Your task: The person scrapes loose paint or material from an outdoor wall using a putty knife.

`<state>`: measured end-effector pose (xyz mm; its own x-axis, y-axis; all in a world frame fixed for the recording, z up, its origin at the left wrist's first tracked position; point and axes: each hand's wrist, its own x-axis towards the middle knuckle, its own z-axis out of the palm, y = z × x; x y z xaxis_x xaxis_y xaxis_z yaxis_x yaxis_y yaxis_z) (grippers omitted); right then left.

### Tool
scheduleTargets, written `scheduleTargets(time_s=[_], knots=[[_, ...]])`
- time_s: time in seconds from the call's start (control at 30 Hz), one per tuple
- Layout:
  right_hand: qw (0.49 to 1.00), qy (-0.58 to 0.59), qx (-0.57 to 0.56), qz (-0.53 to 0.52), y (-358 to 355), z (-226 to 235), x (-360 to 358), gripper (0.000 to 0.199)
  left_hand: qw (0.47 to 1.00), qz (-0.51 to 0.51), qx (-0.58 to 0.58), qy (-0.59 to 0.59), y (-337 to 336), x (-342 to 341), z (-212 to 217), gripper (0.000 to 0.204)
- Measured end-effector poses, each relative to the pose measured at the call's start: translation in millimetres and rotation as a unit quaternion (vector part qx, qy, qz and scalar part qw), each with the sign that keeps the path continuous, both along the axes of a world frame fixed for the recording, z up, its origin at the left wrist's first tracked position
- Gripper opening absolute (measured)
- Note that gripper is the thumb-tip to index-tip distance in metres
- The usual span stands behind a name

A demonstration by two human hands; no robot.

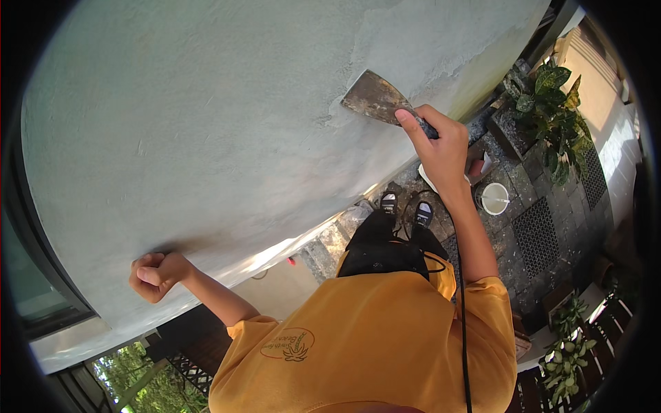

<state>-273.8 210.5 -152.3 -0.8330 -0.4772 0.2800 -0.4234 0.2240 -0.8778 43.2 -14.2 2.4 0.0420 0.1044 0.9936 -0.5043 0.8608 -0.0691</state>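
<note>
upper centre, the right hand (pixel 444 143) is wrapped around a putty knife (pixel 379 98), blade over the grey wall (pixel 186 131); lower left, the left hand (pixel 157 277) is a fist, contents hidden. a low, even blade angle should avoid gouges.

One wide fisheye view is taken from the wearer's head and aimed steeply downward, straight edges being bent toward its rim. The mustard-yellow fabric shirt (pixel 372 323) is seen very near at six o'clock, the pale grey plastered wall (pixel 206 124) toward eleven, the dark paved floor (pixel 570 206) farther off at three.
</note>
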Motion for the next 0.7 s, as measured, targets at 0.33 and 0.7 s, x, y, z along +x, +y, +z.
scheduleTargets(time_s=[0.33,0.7], knots=[[0.999,-0.013,-0.046,0.022,-1.5,1.6,4.1,0.041,0.999,0.007,-0.014,0.045,-0.9,-2.7,4.7,0.028],[0.999,-0.031,-0.028,-0.008,8.8,13.8,15.3,0.039,0.998,0.033,-0.021,0.058,5.8,-13.5,8.6,0.028]])
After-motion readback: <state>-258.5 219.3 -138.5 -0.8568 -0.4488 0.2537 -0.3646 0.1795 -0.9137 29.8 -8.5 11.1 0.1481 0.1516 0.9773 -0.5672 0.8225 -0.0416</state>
